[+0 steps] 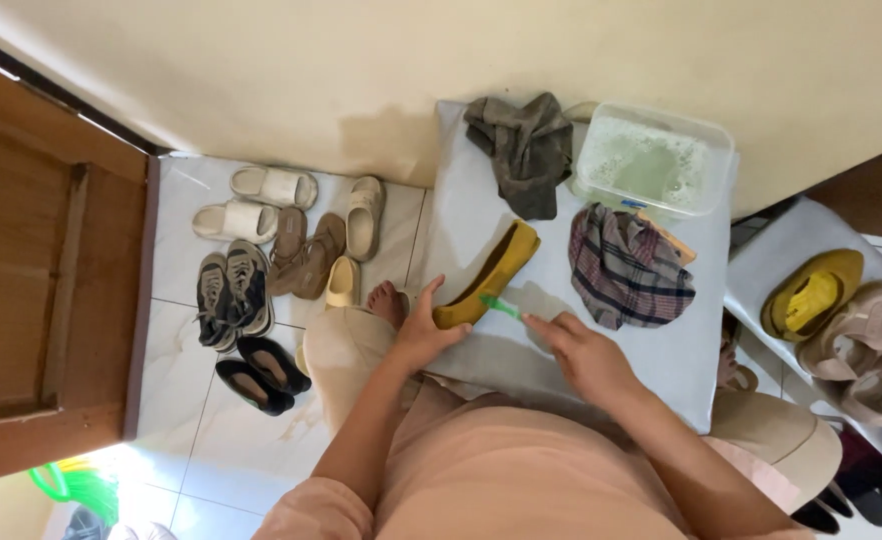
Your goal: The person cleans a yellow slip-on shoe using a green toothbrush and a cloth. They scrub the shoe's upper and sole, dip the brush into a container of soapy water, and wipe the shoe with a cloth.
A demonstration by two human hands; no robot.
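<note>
Seated position at a low grey-white surface [481, 215] set against a cream wall. Left hand [423, 335] clasped on the heel end of a mustard-yellow flat shoe [491, 273], lying tilted on its side near the front left of the surface, toe pointing toward the wall. Right hand [583, 352] closed in a pinch grip on a small green brush [499, 306], bristle end touching the shoe's side. Behind the shoe, a crumpled grey-brown cloth [523, 145] at the back edge; beside it to the right, a clear rectangular plastic tub [654, 160] holding foamy, pale-green water, no label legible. In front of the tub, a bunched plaid cloth [626, 265] in red, grey and navy. To the right, a second pale ledge [761, 262] carrying another yellow shoe [813, 293] and beige shoes [876, 345]. On the white tiled floor [196, 400] at left, white slides [256, 203], dark sneakers [233, 290], tan sandals [306, 258] and black flats [259, 372], beside a wooden door [31, 280].
</note>
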